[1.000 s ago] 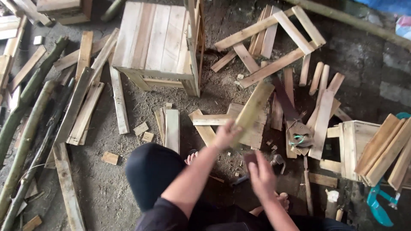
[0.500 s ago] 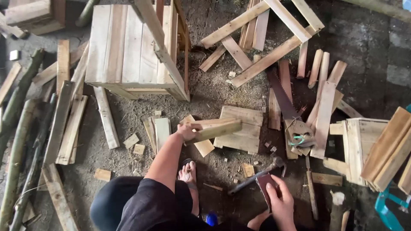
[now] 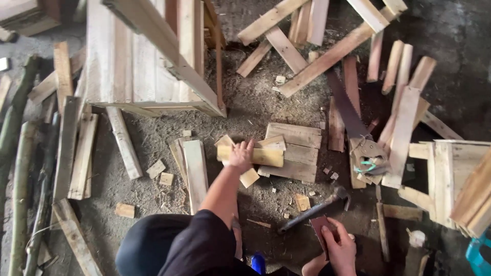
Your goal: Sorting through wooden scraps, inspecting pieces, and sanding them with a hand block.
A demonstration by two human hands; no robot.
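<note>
My left hand [image 3: 240,155] reaches forward and grips a short pale wooden block [image 3: 263,156] that lies across the near edge of a small panel of nailed boards [image 3: 294,151] on the dirt floor. My right hand [image 3: 338,244] is low at the right, near my body, and holds a small dark reddish flat piece [image 3: 320,227]. A hammer [image 3: 316,209] with a dark handle lies on the ground just above that hand, its head pointing right; whether the fingers touch it I cannot tell.
A large wooden crate [image 3: 148,56] stands at the upper left. A handsaw [image 3: 353,122] lies right of the panel, amid loose slats. Another crate frame [image 3: 450,179] is at the right edge. Planks and branches [image 3: 20,168] line the left.
The view has moved closer to the ground. My left hand has set the wooden piece down onto the board panel. My right hand dropped near my body beside the hammer.
</note>
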